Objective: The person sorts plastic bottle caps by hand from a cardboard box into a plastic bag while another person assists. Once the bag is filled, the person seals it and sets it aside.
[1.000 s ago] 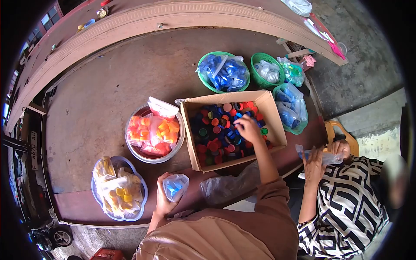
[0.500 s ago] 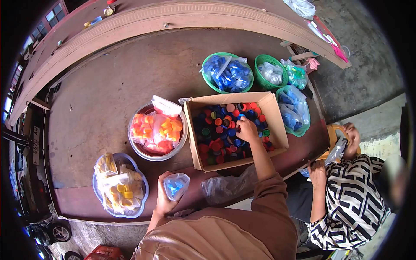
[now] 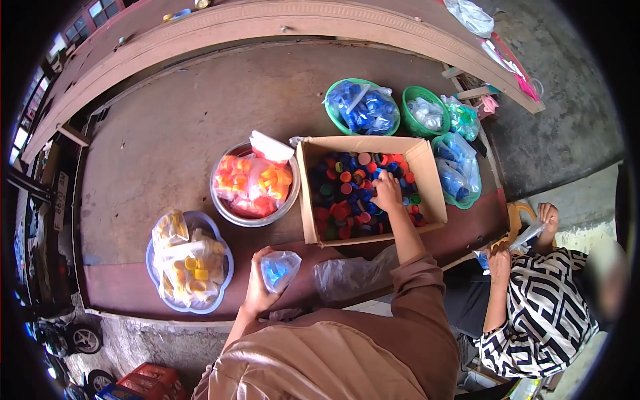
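Observation:
My left hand point(image 3: 260, 288) is wrapped round a small clear plastic bag point(image 3: 280, 270) with blue caps inside, near the table's front edge. My right hand point(image 3: 388, 193) reaches into a cardboard box point(image 3: 308, 193) of red, blue, black and green bottle caps point(image 3: 343, 212). Its fingers are pressed together among the caps, and what they hold, if anything, is hidden. Between my arms, an empty clear bag point(image 3: 353, 275) lies on the table's front edge.
Left of the box stand a metal bowl point(image 3: 220, 212) of bagged orange caps and a lilac tray point(image 3: 228, 267) of bagged yellow caps. Green baskets point(image 3: 331, 120) with bagged caps stand behind and right. A co-worker point(image 3: 540, 307) at the right handles a clear bag point(image 3: 529, 235).
The view has shifted, so the table contents appear farther right. My right hand has moved slightly within the box. The co-worker's hands have moved apart, with the bag stretched between them.

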A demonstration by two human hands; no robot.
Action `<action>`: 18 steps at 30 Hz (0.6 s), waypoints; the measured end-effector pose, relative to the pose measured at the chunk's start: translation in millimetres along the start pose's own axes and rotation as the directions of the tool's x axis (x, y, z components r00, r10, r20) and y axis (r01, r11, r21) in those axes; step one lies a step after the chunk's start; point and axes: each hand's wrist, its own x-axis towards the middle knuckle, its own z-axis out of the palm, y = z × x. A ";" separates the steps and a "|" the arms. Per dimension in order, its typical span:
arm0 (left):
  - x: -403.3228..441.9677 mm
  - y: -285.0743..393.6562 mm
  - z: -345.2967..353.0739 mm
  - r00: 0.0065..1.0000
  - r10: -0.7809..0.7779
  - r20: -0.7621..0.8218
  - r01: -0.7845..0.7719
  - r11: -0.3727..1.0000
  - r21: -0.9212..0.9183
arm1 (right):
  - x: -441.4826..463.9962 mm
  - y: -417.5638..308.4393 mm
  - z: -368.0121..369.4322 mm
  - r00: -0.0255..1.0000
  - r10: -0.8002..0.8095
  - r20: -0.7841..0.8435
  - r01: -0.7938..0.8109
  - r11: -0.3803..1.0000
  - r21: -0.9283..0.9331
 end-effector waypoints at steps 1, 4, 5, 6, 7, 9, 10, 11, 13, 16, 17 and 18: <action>-2.2 -0.7 0.2 1.000 0.001 0.004 -0.001 1.000 -0.001 | -0.1 1.5 -5.3 1.000 0.001 -0.022 0.002 0.994 0.108; -10.4 -2.0 -0.9 1.000 0.024 -0.007 -0.024 1.000 0.019 | -4.7 5.7 -21.4 0.977 0.008 -0.215 0.055 0.956 0.287; -11.7 0.6 -0.2 1.000 0.018 -0.015 -0.019 1.000 -0.009 | -7.8 3.2 -24.9 0.979 0.065 -0.194 0.036 0.878 0.476; -12.1 3.3 0.6 1.000 0.012 -0.022 -0.013 0.999 -0.038 | -13.4 0.4 -27.4 0.980 0.115 -0.160 0.016 0.763 0.646; -12.7 5.1 0.9 1.000 0.004 -0.025 -0.005 0.999 -0.045 | -20.3 -7.2 -28.6 0.983 0.155 -0.097 -0.032 0.671 0.741; -12.3 5.3 1.6 0.999 0.042 -0.020 -0.042 0.999 -0.022 | -36.5 -15.4 -15.9 0.979 0.203 0.008 -0.088 0.385 0.919; -11.8 4.9 2.3 0.998 0.061 -0.016 -0.061 0.998 -0.011 | -44.9 -30.4 -18.1 0.980 0.197 0.008 -0.024 0.080 0.996; -11.8 4.9 3.3 0.998 0.063 -0.010 -0.063 0.998 -0.019 | -55.4 -40.3 -23.5 0.982 0.186 0.029 -0.031 0.008 0.999; -12.4 5.2 4.9 0.998 0.067 0.007 -0.066 0.997 -0.032 | -75.9 -84.0 -67.2 0.979 0.199 0.047 -0.032 -0.080 0.996; -12.4 4.7 7.7 0.997 0.069 0.031 -0.068 0.997 -0.038 | -100.2 -135.7 -90.1 0.995 0.077 -0.062 0.058 0.052 0.997; -12.3 2.8 9.8 0.997 0.077 0.027 -0.074 0.994 -0.081 | -108.2 -157.7 -97.9 0.993 -0.014 -0.119 0.120 0.072 0.990; -13.6 -0.4 12.3 0.996 0.082 0.024 -0.078 0.989 -0.123 | -113.6 -178.1 -108.3 0.980 -0.104 -0.171 0.180 0.085 0.980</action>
